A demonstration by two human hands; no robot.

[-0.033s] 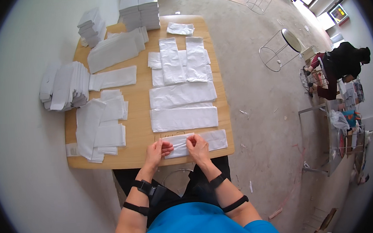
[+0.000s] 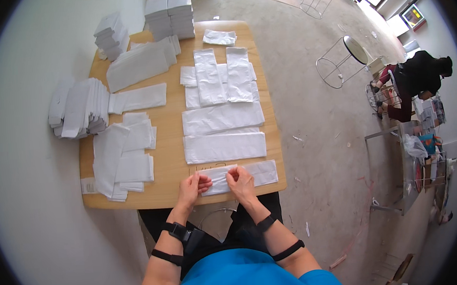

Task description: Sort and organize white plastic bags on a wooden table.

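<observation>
A flat strip of thin white folded sheet (image 2: 219,181) lies along the near edge of the wooden table, creased in its middle. At its left end my left hand (image 2: 193,187) has its fingers curled, with thumb and forefinger together at the strip's edge. My right hand (image 2: 241,184) pinches the strip near its middle between thumb and forefinger. The right end extends flat beyond that hand. Just past my hands, two more white strips (image 2: 225,146) lie side by side across the table.
Farther back, two white strips (image 2: 210,77) lie lengthwise over others, with a small folded piece (image 2: 219,36) behind. White stacks (image 2: 80,108) and loose sheets (image 2: 136,166) fill the table's left side, beside the wall. On the right are a round stool (image 2: 356,50) and a seated person (image 2: 423,78).
The view has shifted very slightly, and my right hand sits a touch farther left. Both hands keep the same pose on the strip.
</observation>
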